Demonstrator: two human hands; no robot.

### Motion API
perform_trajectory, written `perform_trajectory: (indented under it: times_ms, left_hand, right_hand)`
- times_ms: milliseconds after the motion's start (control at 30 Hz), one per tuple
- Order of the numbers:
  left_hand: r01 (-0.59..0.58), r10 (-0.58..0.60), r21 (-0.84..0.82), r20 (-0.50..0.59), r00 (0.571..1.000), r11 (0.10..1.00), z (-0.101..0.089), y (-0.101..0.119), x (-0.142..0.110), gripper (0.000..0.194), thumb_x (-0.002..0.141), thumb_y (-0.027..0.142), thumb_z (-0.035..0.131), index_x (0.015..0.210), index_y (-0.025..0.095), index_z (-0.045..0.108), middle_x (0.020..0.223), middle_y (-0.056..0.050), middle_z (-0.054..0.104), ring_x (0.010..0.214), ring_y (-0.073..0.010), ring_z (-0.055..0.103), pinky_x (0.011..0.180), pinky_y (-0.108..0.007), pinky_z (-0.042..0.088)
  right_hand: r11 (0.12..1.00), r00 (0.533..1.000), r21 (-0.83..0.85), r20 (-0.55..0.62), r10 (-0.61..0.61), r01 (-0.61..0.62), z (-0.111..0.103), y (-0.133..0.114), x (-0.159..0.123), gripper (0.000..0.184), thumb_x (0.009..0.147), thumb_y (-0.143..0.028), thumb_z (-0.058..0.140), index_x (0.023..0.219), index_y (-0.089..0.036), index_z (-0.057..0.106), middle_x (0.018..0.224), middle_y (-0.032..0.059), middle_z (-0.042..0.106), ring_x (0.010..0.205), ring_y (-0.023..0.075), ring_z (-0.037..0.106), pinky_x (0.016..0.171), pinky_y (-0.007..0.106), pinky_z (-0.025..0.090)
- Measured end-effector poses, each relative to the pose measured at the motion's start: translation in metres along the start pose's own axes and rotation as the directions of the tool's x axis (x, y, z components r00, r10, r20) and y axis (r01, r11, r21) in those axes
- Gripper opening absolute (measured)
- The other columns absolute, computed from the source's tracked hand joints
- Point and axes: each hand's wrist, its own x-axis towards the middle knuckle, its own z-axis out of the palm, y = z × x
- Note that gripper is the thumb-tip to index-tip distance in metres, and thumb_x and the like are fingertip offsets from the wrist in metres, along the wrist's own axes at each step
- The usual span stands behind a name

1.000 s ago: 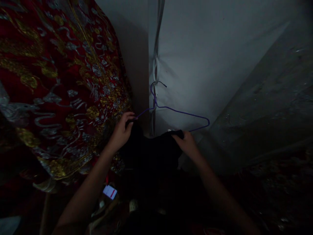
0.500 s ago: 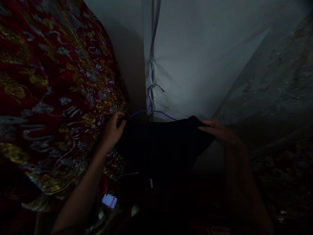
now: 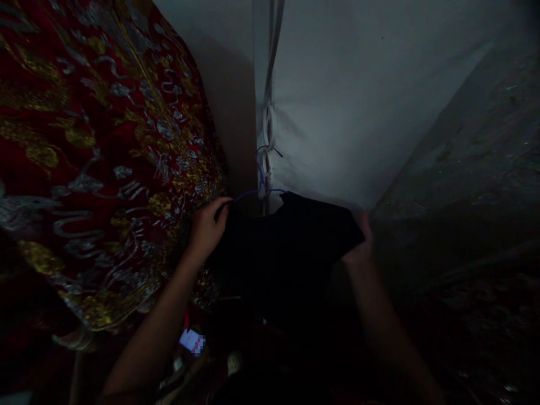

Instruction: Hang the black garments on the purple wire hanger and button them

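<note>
A black short-sleeved top (image 3: 287, 242) hangs on a thin purple wire hanger (image 3: 248, 193), hooked onto a white ring in front of the wall. At the top's left shoulder, my left hand (image 3: 210, 228) is closed, pinching the dark fabric and the hanger's arm between thumb and fingers. My right hand (image 3: 360, 244) lies against the right sleeve's end, with the visible digit stretched upward; the sleeve hides part of this hand. The lower part of the top fades into the dark.
A red cloth with gold and silver embroidery (image 3: 139, 140) fills the left side. White hanging rings (image 3: 269, 126) are at the wall corner. Translucent sparkly fabric (image 3: 476, 140) is at right. Below my left forearm is a white tag (image 3: 192, 341); the lower area is very dark.
The top's right shoulder now sits over the hanger's right arm, covering more of it. My right hand has moved left and down, from pinching the fabric to lying against the sleeve.
</note>
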Motion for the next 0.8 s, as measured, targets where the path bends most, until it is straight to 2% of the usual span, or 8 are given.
perform_trajectory:
  times_ms: [133,233,333,400,500,567,667,800]
  left_hand:
    - [-0.034,0.034,-0.001,-0.005,0.999,0.999,0.001,0.003,0.008,0.037,0.089,0.015,0.045,0.121,0.022,0.062,0.121,-0.006,0.069,0.114,-0.0221,0.063,0.102,-0.036,0.046]
    - [0.022,-0.022,0.005,-0.032,0.999,1.0,0.009,-0.005,0.013,0.029,0.08,0.015,0.049,0.106,0.02,0.062,0.105,-0.005,0.069,0.102,-0.0221,0.063,0.095,-0.035,0.047]
    - [0.06,-0.071,-0.112,-0.094,0.993,0.992,0.024,-0.016,0.003,0.009,0.076,0.021,0.051,0.084,0.021,0.057,0.083,-0.002,0.063,0.085,-0.0196,0.06,0.084,-0.032,0.047]
    - [0.048,-0.095,-0.3,-0.145,0.985,0.953,0.04,-0.017,-0.012,0.004,0.075,0.024,0.056,0.077,0.021,0.053,0.081,-0.001,0.06,0.083,-0.0185,0.059,0.083,-0.031,0.047]
    - [0.023,-0.141,-0.584,-0.157,0.977,0.811,0.069,-0.002,-0.037,0.019,0.076,0.033,0.067,0.077,0.022,0.051,0.084,-0.002,0.059,0.086,-0.0189,0.06,0.087,-0.034,0.048]
    - [0.069,-0.152,-0.704,-0.056,0.987,0.707,0.088,0.017,-0.047,0.028,0.076,0.042,0.072,0.08,0.022,0.052,0.081,-0.002,0.06,0.081,-0.0189,0.062,0.087,-0.037,0.051]
    - [0.255,-0.141,-0.845,0.213,0.967,0.47,0.107,0.049,-0.046,0.041,0.071,0.049,0.079,0.086,0.023,0.051,0.074,0.001,0.06,0.07,-0.0171,0.063,0.087,-0.041,0.053]
    - [0.438,0.037,-0.872,0.456,0.889,0.219,0.109,0.062,-0.033,0.054,0.058,0.043,0.091,0.093,0.022,0.055,0.086,-0.003,0.068,0.084,-0.0227,0.07,0.094,-0.045,0.051]
  right_hand:
    - [0.99,0.993,0.106,-0.057,0.104,-0.098,-0.005,-0.033,0.004,0.085,0.092,-0.077,0.013,0.114,-0.02,0.072,0.092,0.0143,0.074,0.115,0.036,0.063,0.092,0.055,0.048]
    - [0.985,0.981,0.115,0.164,0.108,-0.127,0.002,-0.064,-0.009,0.091,0.085,-0.086,0.014,0.104,-0.022,0.076,0.087,0.0126,0.074,0.112,0.0326,0.066,0.09,0.049,0.051]
    - [0.979,0.786,0.148,0.617,0.02,-0.141,0.014,-0.068,-0.034,0.09,0.078,-0.092,0.027,0.096,-0.02,0.078,0.089,0.0122,0.075,0.106,0.0317,0.068,0.087,0.045,0.053]
    - [0.987,0.692,0.098,0.722,0.018,-0.127,0.025,-0.049,-0.049,0.072,0.083,-0.08,0.045,0.107,-0.019,0.075,0.102,0.0121,0.075,0.107,0.0297,0.068,0.093,0.045,0.052]
    - [0.996,0.885,-0.081,0.461,0.066,-0.032,0.04,-0.005,-0.06,0.056,0.086,-0.057,0.064,0.131,-0.023,0.062,0.132,0.0124,0.064,0.123,0.0268,0.059,0.11,0.047,0.04]
    - [0.99,0.953,-0.143,0.302,0.035,0.009,0.045,0.021,-0.058,0.064,0.087,-0.053,0.064,0.143,-0.026,0.049,0.15,0.0116,0.048,0.138,0.0253,0.044,0.117,0.047,0.03]
    - [0.989,0.964,-0.144,0.266,0.007,0.033,0.037,0.036,-0.047,0.053,0.092,-0.052,0.056,0.138,-0.025,0.053,0.146,0.0101,0.051,0.136,0.0237,0.045,0.117,0.043,0.031]
    - [0.984,0.919,-0.149,0.366,0.147,-0.098,0.005,0.034,-0.039,0.039,0.084,-0.058,0.063,0.086,-0.02,0.072,0.085,0.0049,0.072,0.083,0.0219,0.066,0.079,0.034,0.052]
